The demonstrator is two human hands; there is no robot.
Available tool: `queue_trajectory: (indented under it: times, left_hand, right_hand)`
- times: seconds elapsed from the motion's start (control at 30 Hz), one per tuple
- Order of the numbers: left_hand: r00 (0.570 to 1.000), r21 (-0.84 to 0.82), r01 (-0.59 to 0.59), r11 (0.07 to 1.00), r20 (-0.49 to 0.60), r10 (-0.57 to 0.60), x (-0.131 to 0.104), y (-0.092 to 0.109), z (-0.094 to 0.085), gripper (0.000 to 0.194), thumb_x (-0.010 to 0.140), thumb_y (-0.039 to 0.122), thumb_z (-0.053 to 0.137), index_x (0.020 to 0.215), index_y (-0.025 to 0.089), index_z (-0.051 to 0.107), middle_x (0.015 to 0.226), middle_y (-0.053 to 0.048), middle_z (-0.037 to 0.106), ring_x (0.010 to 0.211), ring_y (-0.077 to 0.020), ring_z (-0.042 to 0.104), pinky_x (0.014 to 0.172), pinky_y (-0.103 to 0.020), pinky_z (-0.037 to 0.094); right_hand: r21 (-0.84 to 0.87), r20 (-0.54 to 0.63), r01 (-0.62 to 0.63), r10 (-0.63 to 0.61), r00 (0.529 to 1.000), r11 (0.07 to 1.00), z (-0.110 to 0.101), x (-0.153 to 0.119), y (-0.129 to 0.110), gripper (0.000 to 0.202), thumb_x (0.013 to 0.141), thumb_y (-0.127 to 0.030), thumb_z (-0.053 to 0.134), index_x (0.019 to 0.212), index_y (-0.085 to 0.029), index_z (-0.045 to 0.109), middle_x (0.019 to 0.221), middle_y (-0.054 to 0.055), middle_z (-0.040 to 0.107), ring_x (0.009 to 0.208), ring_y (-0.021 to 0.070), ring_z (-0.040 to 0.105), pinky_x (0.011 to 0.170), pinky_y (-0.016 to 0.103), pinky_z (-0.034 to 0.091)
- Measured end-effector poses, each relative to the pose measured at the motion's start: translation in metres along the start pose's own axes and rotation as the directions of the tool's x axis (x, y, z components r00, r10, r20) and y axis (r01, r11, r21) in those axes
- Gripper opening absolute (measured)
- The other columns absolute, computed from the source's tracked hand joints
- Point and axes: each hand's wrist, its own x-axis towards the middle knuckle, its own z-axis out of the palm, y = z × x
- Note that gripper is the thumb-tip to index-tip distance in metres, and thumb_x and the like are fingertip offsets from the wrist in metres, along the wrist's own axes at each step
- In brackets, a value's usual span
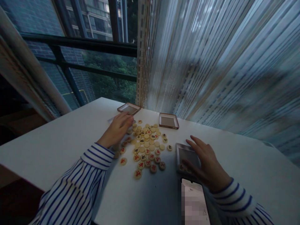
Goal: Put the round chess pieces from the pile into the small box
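A loose heap of round Chinese chess pieces (146, 144), marked in red or black or showing plain faces, lies on the white table. My left hand (119, 128) is over the heap's left edge, its fingers stretched out; what lies under the palm is hidden. To the right, my right hand (207, 161) is spread over a shallow grey-bottomed box (187, 153), thumb reaching inside. A few red-marked pieces (182, 167) sit in that box's near end, close to the thumb. No piece shows between the right fingers.
Two more shallow trays with brown rims, the left tray (128, 108) and the middle tray (168, 121), stand at the table's far side. A lit phone (195, 201) lies near the right wrist. Behind the table (77, 125) are a string curtain (178, 56) and a window railing (93, 45).
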Motion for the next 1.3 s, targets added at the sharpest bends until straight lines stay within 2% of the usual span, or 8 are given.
queue_trajectory:
  times: [0.1,0.23,0.37,0.5,0.67,0.83,1.03,1.3]
  left_hand:
    - [0.998,-0.015,0.013,1.000,-0.056,-0.014,0.002,-0.006,0.009,0.051,0.087,0.051,0.033,0.103,0.013,0.063,0.118,-0.013,0.060,0.114,-0.0250,0.050,0.101,-0.042,0.035]
    - [0.995,0.076,-0.086,0.993,0.053,0.082,-0.004,-0.020,0.015,0.042,0.085,0.044,0.041,0.103,0.014,0.064,0.117,-0.013,0.061,0.114,-0.0254,0.051,0.101,-0.043,0.035]
    - [0.983,0.118,-0.155,0.981,0.116,0.141,-0.008,-0.029,0.017,0.040,0.085,0.039,0.044,0.108,0.013,0.063,0.125,-0.015,0.055,0.118,-0.0264,0.048,0.101,-0.044,0.035]
    - [0.963,0.114,-0.213,0.970,0.194,0.188,-0.009,-0.029,0.022,0.038,0.088,0.034,0.040,0.111,0.013,0.061,0.124,-0.015,0.057,0.117,-0.0259,0.049,0.099,-0.045,0.037]
    - [0.918,0.137,-0.306,0.942,0.304,0.254,-0.009,-0.025,0.029,0.033,0.088,0.025,0.040,0.112,0.014,0.060,0.120,-0.012,0.060,0.115,-0.0244,0.051,0.097,-0.043,0.039]
    - [0.917,0.171,-0.300,0.938,0.323,0.235,-0.006,-0.025,0.035,0.028,0.089,0.024,0.041,0.109,0.017,0.059,0.114,-0.009,0.063,0.108,-0.0234,0.054,0.093,-0.041,0.040]
    - [0.913,0.176,-0.274,0.946,0.356,0.199,-0.004,-0.022,0.038,0.023,0.087,0.025,0.045,0.103,0.018,0.061,0.100,-0.007,0.066,0.097,-0.0231,0.057,0.085,-0.039,0.043]
    - [0.931,0.186,-0.224,0.957,0.330,0.153,-0.003,-0.021,0.036,0.024,0.087,0.025,0.045,0.101,0.018,0.063,0.097,-0.009,0.067,0.095,-0.0238,0.058,0.086,-0.041,0.042]
  right_hand:
    - [-0.018,0.077,0.038,-0.037,0.996,0.999,-0.003,0.016,-0.008,0.055,0.080,-0.049,0.048,0.126,-0.019,0.044,0.133,0.019,0.046,0.121,0.0327,0.042,0.093,0.062,0.031]
    - [0.004,0.159,0.081,-0.080,0.984,0.997,0.000,0.038,-0.021,0.048,0.079,-0.044,0.052,0.119,-0.018,0.051,0.131,0.018,0.048,0.120,0.0325,0.044,0.095,0.062,0.030]
    - [0.021,0.248,0.084,-0.086,0.965,0.996,0.014,0.061,-0.035,0.046,0.078,-0.042,0.054,0.117,-0.017,0.054,0.133,0.019,0.045,0.122,0.0342,0.041,0.095,0.063,0.028]
    - [0.045,0.343,0.095,-0.104,0.934,0.995,0.032,0.082,-0.045,0.048,0.078,-0.042,0.055,0.119,-0.019,0.053,0.136,0.018,0.043,0.124,0.0344,0.038,0.095,0.063,0.026]
    - [0.076,0.404,0.105,-0.127,0.906,0.991,0.049,0.103,-0.051,0.041,0.080,-0.037,0.054,0.118,-0.021,0.056,0.135,0.017,0.044,0.123,0.0325,0.039,0.096,0.056,0.029]
    - [0.077,0.423,0.088,-0.112,0.899,0.993,0.058,0.117,-0.060,0.033,0.080,-0.033,0.055,0.111,-0.022,0.061,0.134,0.013,0.046,0.122,0.0298,0.041,0.097,0.053,0.028]
    - [0.060,0.430,0.123,-0.137,0.893,0.991,0.062,0.128,-0.073,0.030,0.080,-0.031,0.055,0.107,-0.022,0.063,0.132,0.012,0.048,0.122,0.0285,0.041,0.098,0.051,0.028]
    - [0.049,0.456,0.124,-0.133,0.880,0.991,0.063,0.134,-0.081,0.029,0.080,-0.034,0.056,0.105,-0.021,0.064,0.134,0.012,0.047,0.124,0.0286,0.038,0.100,0.054,0.025]
